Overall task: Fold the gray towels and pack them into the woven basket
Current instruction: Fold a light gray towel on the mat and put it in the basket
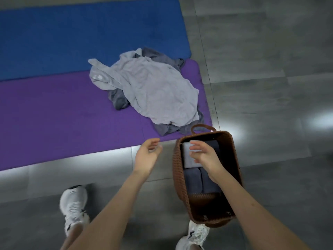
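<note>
Head view: woven basket [177, 174], near right, holds folded towels [192, 181]; right hand [205, 154] above, left hand [146, 156] beside; both slack-fingered, empty.

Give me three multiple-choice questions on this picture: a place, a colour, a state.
1. Where does the unfolded towel pile lie? A. on a chair B. mostly on the purple mat C. on bare tiles
2. What colour is the far mat? A. green B. red C. blue
3. What are the hands doing? A. both empty, fingers relaxed B. both gripping one towel C. tying a shoe
Answers: 1 B, it covers that mat's right end. 2 C, plainly blue. 3 A, left hand and right hand hold nothing, the right above the woven basket.
</note>
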A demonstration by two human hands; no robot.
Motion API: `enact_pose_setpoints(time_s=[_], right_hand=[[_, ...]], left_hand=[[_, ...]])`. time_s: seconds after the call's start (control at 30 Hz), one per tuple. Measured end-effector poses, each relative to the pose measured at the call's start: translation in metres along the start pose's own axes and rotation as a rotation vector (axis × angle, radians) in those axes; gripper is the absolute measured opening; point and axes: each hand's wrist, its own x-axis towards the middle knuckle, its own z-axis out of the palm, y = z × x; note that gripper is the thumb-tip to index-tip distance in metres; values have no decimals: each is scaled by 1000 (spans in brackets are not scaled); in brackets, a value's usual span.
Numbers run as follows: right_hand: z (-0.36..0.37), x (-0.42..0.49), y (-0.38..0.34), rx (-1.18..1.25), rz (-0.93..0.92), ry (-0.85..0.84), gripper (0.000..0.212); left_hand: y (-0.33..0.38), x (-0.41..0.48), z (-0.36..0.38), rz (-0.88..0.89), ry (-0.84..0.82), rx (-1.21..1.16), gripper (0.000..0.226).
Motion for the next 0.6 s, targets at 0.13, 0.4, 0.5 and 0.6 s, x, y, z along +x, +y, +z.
enact_pose_setpoints(time_s=[0.13,0.4,0.5,0.6], right_hand=[[87,-5,-29,29,11,98,26],[271,12,-45,-24,54,298,26],[314,53,-49,-160,9,269,27],[351,110,-32,-259,-22,304,29]], left_hand=[[3,25,-114,4,51,-3,17],[-16,118,-291,121,-99,165,18],[-35,173,-324,144,-118,220,18],[-74,220,-344,218,-133,229,17]])
